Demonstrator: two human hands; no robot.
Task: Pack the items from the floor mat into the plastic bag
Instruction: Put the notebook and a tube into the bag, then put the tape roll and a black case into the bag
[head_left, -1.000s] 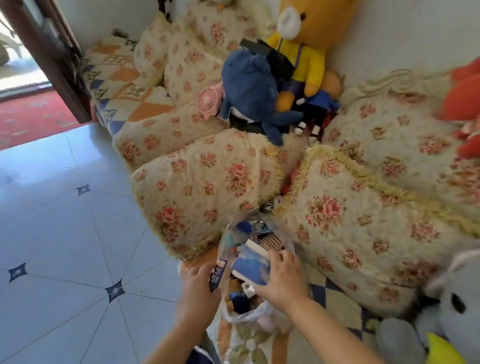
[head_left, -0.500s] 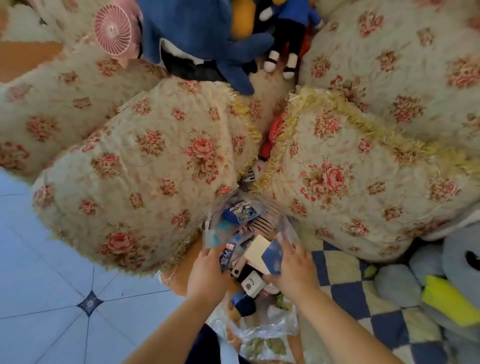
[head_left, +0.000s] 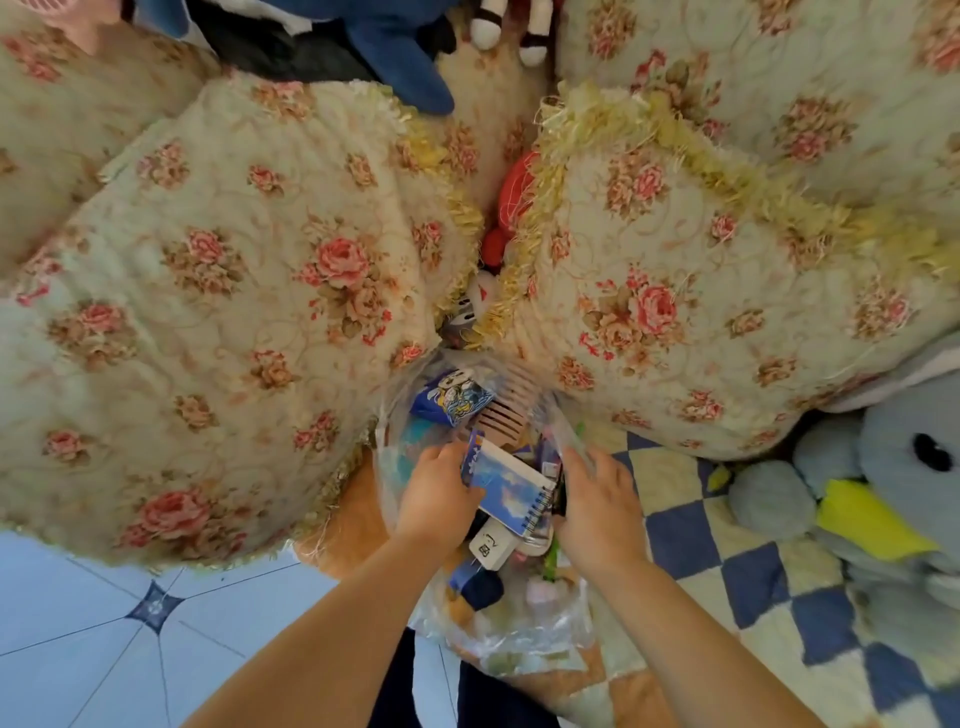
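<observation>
**Packing step: notebook going into the bag**

Obs.: The clear plastic bag sits at lower centre of the frame, mouth up, on the edge of the blue-and-cream checked floor mat, wedged below two rose-print floral cushions.

Already inside: a blue printed snack packet, a pinkish-brown wide-toothed comb, a white plug adapter and further small items too jumbled to name.

Hands: The left hand grips the left edge of a blue-covered spiral-bound notebook, which lies tilted across the bag's mouth, spiral side lower right. The right hand is at the bag's right rim with its fingers curved over the film. Cannot tell whether it pinches the plastic or only presses it outward.

Judgement: Insertion step, late in the task. No loose items show on the visible mat, only a grey plush toy with a yellow beak at the right.

Next: Tip the notebook on edge and slide it down beside the adapter while the mouth is held wide. The spiral wire may snag the thin film.
</observation>
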